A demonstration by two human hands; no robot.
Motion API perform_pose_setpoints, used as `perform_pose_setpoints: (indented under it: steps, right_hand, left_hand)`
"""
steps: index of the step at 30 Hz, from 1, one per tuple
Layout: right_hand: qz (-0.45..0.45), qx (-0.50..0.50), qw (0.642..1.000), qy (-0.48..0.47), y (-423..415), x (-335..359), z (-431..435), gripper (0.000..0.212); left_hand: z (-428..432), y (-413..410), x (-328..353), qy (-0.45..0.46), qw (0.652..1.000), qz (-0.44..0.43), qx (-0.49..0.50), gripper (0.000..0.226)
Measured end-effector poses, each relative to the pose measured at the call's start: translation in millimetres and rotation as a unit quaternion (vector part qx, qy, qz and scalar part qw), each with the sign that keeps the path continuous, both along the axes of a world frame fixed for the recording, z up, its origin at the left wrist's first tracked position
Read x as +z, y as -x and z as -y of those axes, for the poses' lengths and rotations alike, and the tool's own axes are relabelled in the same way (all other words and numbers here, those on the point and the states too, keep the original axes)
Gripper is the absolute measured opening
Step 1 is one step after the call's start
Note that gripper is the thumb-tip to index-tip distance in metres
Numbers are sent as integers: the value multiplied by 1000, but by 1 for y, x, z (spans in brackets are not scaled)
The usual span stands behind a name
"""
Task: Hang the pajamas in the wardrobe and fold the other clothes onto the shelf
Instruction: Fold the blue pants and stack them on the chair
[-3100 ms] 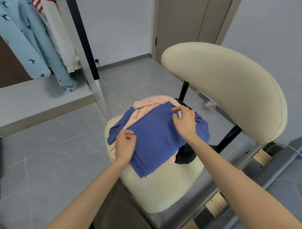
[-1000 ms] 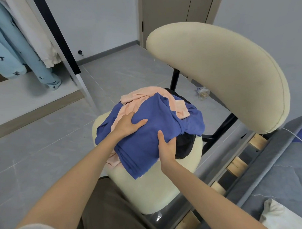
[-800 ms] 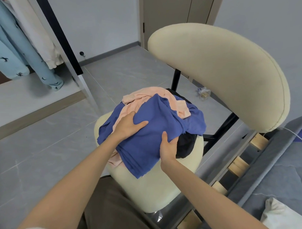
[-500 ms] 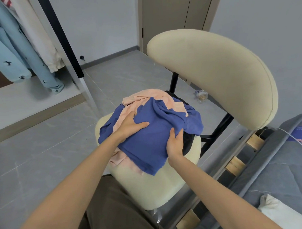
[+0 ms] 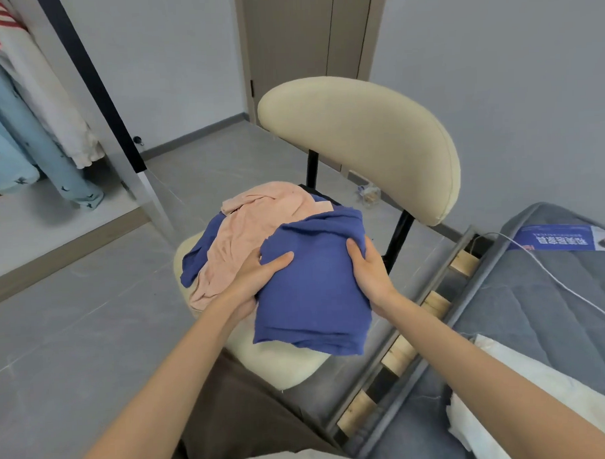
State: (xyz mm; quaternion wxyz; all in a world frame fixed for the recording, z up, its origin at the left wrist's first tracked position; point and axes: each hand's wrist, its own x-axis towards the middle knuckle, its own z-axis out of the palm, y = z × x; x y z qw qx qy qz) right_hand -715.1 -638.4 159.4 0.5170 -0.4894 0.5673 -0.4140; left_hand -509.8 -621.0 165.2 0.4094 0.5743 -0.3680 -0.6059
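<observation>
A folded blue garment (image 5: pixel 313 290) is lifted off the pile on the cream chair (image 5: pixel 359 138). My left hand (image 5: pixel 258 279) grips its left edge, thumb on top. My right hand (image 5: pixel 367 271) grips its right edge, thumb over the cloth. Under and behind it lie a peach garment (image 5: pixel 259 224), another blue piece (image 5: pixel 199 253) and a dark garment, mostly hidden. Light blue pajamas with a bird print (image 5: pixel 20 143) hang in the open wardrobe at the far left, beside a white garment (image 5: pixel 49 100).
The wardrobe's pale shelf floor (image 5: pixel 37 225) lies at the left behind a black-and-white frame post (image 5: pixel 119 132). A grey bed (image 5: pixel 537 307) with a white cable, a blue leaflet (image 5: pixel 569 239) and white cloth (image 5: pixel 505 394) borders the right. Grey tiled floor surrounds the chair.
Both hands have shifted to the blue garment's sides and raised it up and to the right off the pile, uncovering more of the peach garment. The camera has tilted upward.
</observation>
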Motion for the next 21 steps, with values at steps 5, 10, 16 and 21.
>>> perform_pose_setpoints:
  steps: [5, 10, 16, 21]
  right_hand:
    - [-23, -12, 999, -20, 46, 5, -30, 14]
    - [-77, -9, 996, -53, 104, 15, -52, 17]
    - [-155, -8, 982, -103, 180, 31, -72, 35]
    - [-215, 14, 971, -102, 239, 27, -91, 34]
  left_hand:
    - [-32, 46, 10, -67, 991, -89, -67, 45]
    - [-54, 97, 17, -118, 971, -177, -109, 28]
    - [-83, 168, 18, -158, 943, -266, -125, 17]
    - [-115, 237, 17, -143, 938, -302, -95, 40]
